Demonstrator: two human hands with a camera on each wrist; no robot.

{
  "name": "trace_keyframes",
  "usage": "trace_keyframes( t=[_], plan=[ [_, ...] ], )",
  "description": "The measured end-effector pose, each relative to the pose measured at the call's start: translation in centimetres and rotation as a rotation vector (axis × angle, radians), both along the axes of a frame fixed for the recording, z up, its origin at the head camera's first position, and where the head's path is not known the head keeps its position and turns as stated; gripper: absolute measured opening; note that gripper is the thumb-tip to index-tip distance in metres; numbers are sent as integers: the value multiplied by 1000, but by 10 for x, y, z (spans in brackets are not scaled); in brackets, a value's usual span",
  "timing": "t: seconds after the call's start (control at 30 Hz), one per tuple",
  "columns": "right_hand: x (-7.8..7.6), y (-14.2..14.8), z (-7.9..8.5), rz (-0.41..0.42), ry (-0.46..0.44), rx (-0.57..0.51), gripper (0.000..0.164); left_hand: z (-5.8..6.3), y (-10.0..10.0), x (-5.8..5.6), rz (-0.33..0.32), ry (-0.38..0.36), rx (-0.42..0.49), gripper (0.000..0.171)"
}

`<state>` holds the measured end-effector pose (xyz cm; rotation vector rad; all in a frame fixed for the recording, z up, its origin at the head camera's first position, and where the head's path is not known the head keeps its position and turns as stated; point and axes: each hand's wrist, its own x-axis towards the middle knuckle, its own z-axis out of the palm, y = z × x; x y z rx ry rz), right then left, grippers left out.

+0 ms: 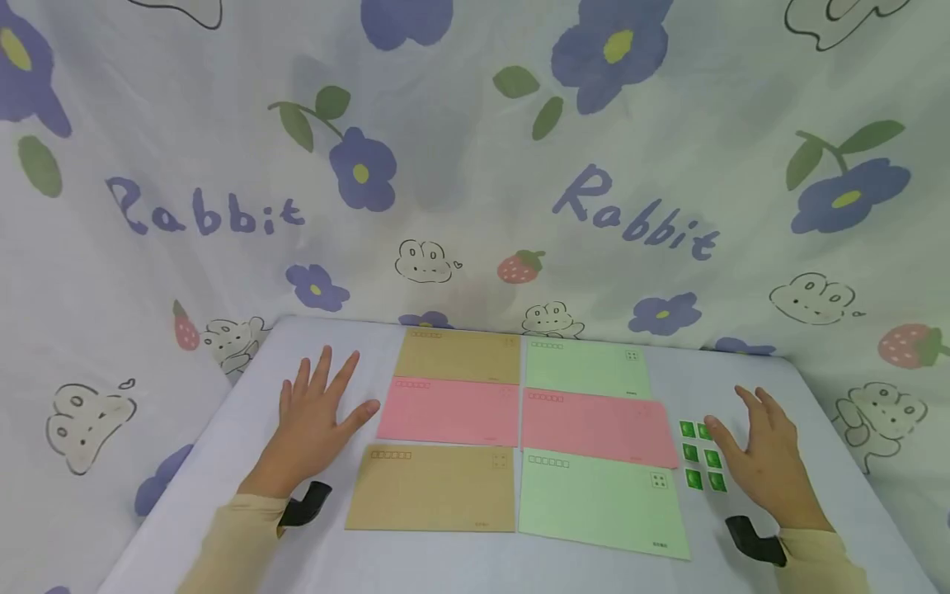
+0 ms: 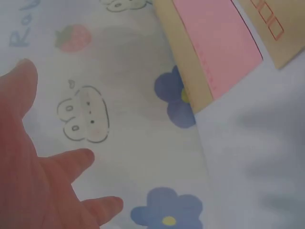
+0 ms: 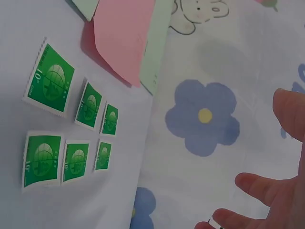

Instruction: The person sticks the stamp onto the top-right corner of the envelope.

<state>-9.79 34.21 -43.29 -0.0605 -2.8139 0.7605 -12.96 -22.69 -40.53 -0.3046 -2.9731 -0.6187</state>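
Note:
My left hand (image 1: 313, 422) is spread with straight fingers over the table, left of the envelopes, and holds nothing. On the right, my right hand (image 1: 772, 458) is also empty, its fingers extended beside several green postage stamps (image 1: 691, 452). In the head view its thumb tip overlaps one stamp. The stamps lie in two columns; the right wrist view shows a globe and a "10" on each stamp (image 3: 50, 81). Two columns of envelopes lie mid-table: brown (image 1: 456, 355), pink (image 1: 449, 412) and brown (image 1: 434, 491) at left; green (image 1: 586, 367), pink (image 1: 594, 425) and green (image 1: 601, 507) at right.
A white cloth covers the table (image 1: 438, 565). Behind and beside it hangs a curtain (image 1: 460, 181) printed with flowers, rabbits and strawberries. A black strap (image 1: 306, 505) shows at the left wrist and another black strap (image 1: 755, 542) at the right.

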Motion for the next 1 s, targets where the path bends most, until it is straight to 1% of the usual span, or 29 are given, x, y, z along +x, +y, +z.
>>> trace_keyframes(
  t=[0.2,0.4,0.67,0.83,1.0],
  plan=[
    [2,-7,-4,-36,-35,13,72,-4,9,9,-7,-10,29,74],
    [5,-13,-5,-45,-28,20,71,-9,15,18,-9,2,62,73],
    [11,-12,-10,-20,-9,7,73,-16,24,22,-19,9,86,73],
    [16,-13,-13,-26,-24,-14,77,-22,30,25,-29,9,98,73],
    [19,-14,-17,-35,-57,-28,77,-28,37,28,-35,7,114,73]
  ],
)
